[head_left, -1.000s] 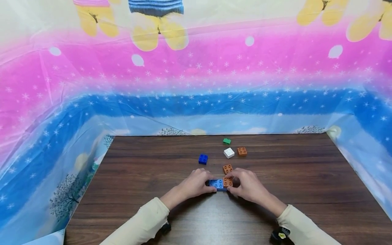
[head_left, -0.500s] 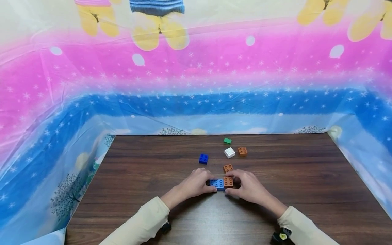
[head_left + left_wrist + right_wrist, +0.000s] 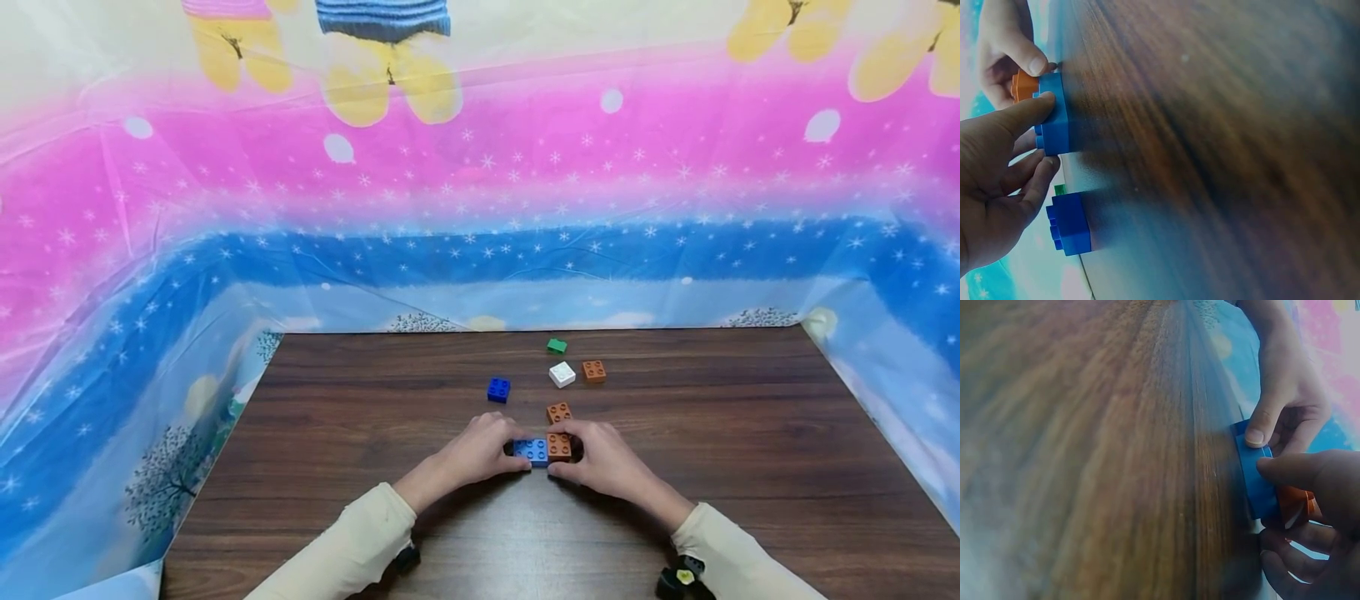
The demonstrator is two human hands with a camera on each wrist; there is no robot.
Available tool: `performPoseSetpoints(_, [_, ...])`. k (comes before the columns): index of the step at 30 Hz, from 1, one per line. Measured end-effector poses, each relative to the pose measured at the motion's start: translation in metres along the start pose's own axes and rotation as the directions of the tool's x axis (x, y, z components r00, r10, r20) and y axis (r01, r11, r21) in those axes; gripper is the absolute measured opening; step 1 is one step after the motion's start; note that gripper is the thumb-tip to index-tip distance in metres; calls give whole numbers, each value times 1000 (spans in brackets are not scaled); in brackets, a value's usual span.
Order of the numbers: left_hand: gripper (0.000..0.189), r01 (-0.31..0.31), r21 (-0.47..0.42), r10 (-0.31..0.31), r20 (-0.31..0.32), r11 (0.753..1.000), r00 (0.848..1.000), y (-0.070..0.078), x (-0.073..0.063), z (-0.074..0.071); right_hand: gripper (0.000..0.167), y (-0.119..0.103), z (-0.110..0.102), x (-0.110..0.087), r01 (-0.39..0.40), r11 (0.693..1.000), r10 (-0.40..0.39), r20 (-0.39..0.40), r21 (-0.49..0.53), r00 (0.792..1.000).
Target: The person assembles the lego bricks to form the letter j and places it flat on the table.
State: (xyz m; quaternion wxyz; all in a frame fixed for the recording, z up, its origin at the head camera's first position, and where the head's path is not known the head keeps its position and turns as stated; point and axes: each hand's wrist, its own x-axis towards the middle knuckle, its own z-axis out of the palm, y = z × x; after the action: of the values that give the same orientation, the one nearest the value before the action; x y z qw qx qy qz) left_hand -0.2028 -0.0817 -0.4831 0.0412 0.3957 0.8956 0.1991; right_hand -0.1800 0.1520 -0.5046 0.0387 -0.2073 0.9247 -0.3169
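A long light-blue toy brick [image 3: 532, 451] lies studs up on the table, with a square orange brick [image 3: 558, 447] seated on its right end. My left hand [image 3: 480, 450] pinches the blue brick's left part, thumb at the near side and fingers behind. At the other end, my right hand [image 3: 607, 454] grips around the stacked pair. Its thumb [image 3: 1279, 467] presses the blue brick's near side, close below the orange one. A second orange brick [image 3: 558, 412] lies just behind, partly covered by the right fingers.
Farther back on the brown wooden table [image 3: 337, 392] lie a dark-blue brick [image 3: 498, 389], a white brick [image 3: 562, 374], another orange brick [image 3: 593, 371] and a small green brick [image 3: 557, 346]. A printed cloth [image 3: 480, 250] hangs behind the table and along its sides.
The right thumb has slid slightly left along the near side of the stacked bricks. The left hand and the loose bricks stay in place.
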Motion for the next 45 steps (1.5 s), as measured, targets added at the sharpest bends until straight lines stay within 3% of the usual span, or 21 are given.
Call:
performPoseSetpoints(14, [41, -3, -1, 3, 0, 1000, 1000, -1, 0, 1, 46, -3, 8, 4, -1, 999, -1, -40, -47, 999])
performPoseSetpoints(20, [42, 23, -12, -22, 18, 1000, 1000, -2, -2, -1, 45, -3, 9, 4, 0, 998, -3, -40, -56, 999])
performPoseSetpoints(29, [45, 49, -55, -52, -63, 997, 997, -12, -20, -18, 46, -3, 8, 4, 7, 999, -9, -33, -54, 999])
performPoseSetpoints(35, [52, 76, -48, -79, -58, 996, 995, -21, -32, -27, 47, -4, 7, 5, -3, 999, 1, -24, -52, 1000])
performPoseSetpoints(45, [57, 95, -36, -98, -82, 995, 992, -39, -48, -28, 47, -4, 8, 4, -7, 998, 6, -25, -56, 1000])
